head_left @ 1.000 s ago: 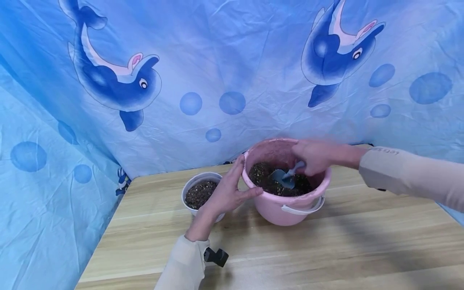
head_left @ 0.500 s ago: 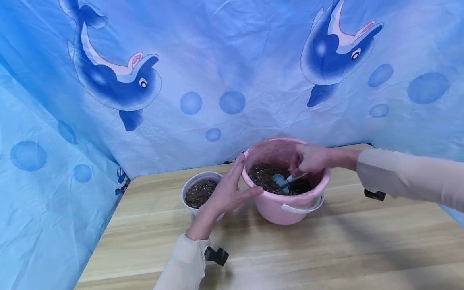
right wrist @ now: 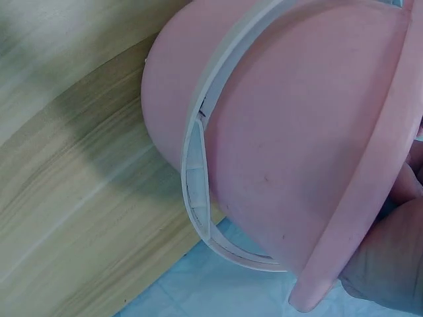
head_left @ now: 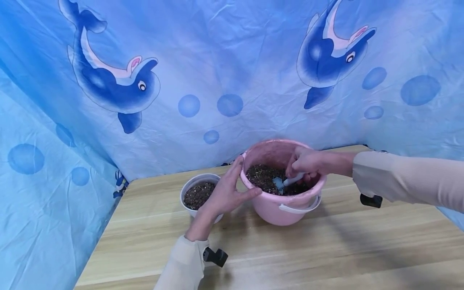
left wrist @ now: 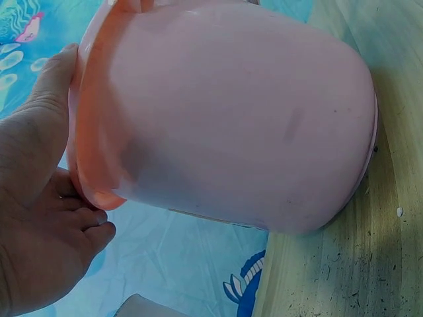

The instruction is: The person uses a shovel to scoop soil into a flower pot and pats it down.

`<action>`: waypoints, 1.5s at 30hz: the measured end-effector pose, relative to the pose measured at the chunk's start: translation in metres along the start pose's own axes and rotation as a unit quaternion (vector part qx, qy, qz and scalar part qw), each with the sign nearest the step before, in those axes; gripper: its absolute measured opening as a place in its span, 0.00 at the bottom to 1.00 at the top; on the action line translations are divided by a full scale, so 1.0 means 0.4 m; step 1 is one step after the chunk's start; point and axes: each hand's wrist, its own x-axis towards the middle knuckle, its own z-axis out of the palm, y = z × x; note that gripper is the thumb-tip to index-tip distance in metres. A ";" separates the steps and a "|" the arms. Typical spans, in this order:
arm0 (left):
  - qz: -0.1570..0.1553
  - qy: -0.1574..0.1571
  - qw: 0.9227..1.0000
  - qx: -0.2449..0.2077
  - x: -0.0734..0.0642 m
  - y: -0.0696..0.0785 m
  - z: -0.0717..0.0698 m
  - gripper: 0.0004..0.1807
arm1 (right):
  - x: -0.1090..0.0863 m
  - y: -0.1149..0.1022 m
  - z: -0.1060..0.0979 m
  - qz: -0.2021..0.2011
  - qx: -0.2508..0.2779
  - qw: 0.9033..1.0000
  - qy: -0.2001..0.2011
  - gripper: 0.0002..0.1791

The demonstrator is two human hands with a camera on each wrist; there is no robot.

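A pink bucket [head_left: 279,211] with dark soil [head_left: 262,177] inside stands on the table. My left hand [head_left: 226,193] rests against the left of its rim, thumb and fingers spread along the outside; the left wrist view shows the lower fingers bent loosely under the rim. Inside the bucket, my right hand [head_left: 308,161] grips the pale handle of a small blue-grey trowel [head_left: 279,183]. Its blade is partly sunk in the soil. In the right wrist view the bucket wall hides most of the right hand [right wrist: 393,254], and the trowel is out of sight.
A small white pot [head_left: 185,188] of soil stands left of the bucket, partly behind my left forearm. The bucket's white handle [head_left: 299,209] hangs down in front. A blue dolphin-print sheet [head_left: 217,72] rises behind the wooden table [head_left: 145,233].
My right hand has turned the trowel and pushed its blade deeper into the soil, so less of it shows. The left hand stays at the bucket's rim.
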 end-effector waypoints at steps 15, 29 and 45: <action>0.021 -0.006 1.000 0.019 0.013 0.012 -0.007 0.57 | 0.012 0.019 -0.005 0.001 0.077 0.997 0.005 0.19; 0.008 -0.006 1.000 0.025 0.012 0.009 -0.016 0.58 | 0.015 0.008 0.010 -0.029 -0.006 1.000 0.006 0.15; 0.005 -0.017 1.000 0.018 0.003 -0.001 -0.006 0.57 | -0.011 0.006 -0.032 -0.023 0.052 0.997 -0.055 0.21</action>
